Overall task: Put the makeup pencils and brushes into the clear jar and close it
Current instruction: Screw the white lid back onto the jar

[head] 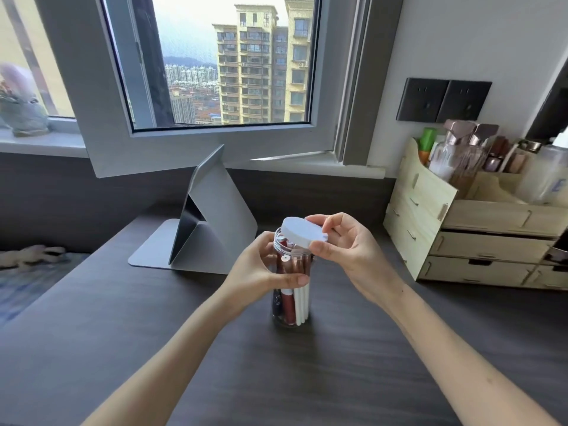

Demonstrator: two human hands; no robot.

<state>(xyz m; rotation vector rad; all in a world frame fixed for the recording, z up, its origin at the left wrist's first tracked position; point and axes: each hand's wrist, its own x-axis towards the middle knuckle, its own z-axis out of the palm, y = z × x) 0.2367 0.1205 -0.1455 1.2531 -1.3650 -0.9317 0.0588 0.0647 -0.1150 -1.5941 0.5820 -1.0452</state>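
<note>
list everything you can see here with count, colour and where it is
jar: 1, clear, upright on the desk at centre, held by the left hand
pencils and brushes: several, white, red and dark, standing inside the jar
lid: 1, white, tilted over the jar mouth, not yet seated
desk: 1, dark wood grain, fills the foreground
tablet stand: 1, grey, behind the jar to the left
organiser: 1, pale wood with drawers, right side, bottles on top
wall sockets: 2, black, wall at right
window: 1, grey frame, back wall
left hand: grip around the jar
right hand: grip on the lid
</note>
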